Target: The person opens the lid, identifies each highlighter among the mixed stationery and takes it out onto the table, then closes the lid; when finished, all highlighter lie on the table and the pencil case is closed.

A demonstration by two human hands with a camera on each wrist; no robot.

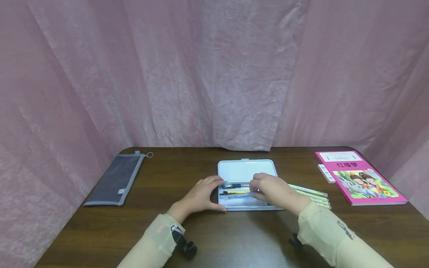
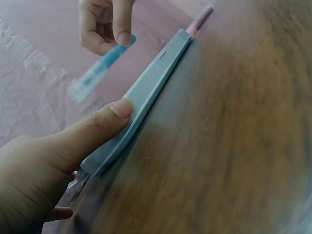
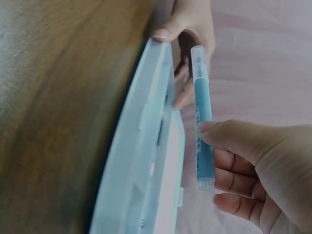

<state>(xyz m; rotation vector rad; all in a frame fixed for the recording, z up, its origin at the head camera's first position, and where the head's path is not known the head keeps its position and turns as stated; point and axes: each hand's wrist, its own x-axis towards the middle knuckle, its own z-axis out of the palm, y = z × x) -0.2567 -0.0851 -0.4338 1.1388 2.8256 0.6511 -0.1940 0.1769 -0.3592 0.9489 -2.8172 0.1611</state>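
Observation:
A pale blue pencil case point(image 1: 247, 171) lies open on the table, lid at the back. My left hand point(image 1: 201, 195) grips its left end, the thumb against the front wall in the left wrist view. Above the tray, my right hand point(image 1: 273, 190) pinches a blue highlighter point(image 3: 203, 102) with a clear cap between thumb and fingers. The highlighter is tilted and apart from the case in the left wrist view. Inside the case lie a dark pen point(image 1: 232, 185) and a yellow pencil point(image 1: 238, 192). My right hand hides the tray's right part in the head view.
Several pale green pens point(image 1: 313, 198) lie right of the case, partly behind my right hand. A grey zip pouch point(image 1: 112, 180) lies at the left. Far right is a pink book point(image 1: 360, 182), a small white block point(image 1: 326, 174) at its left edge. Pink curtains point(image 1: 214, 74) hang behind.

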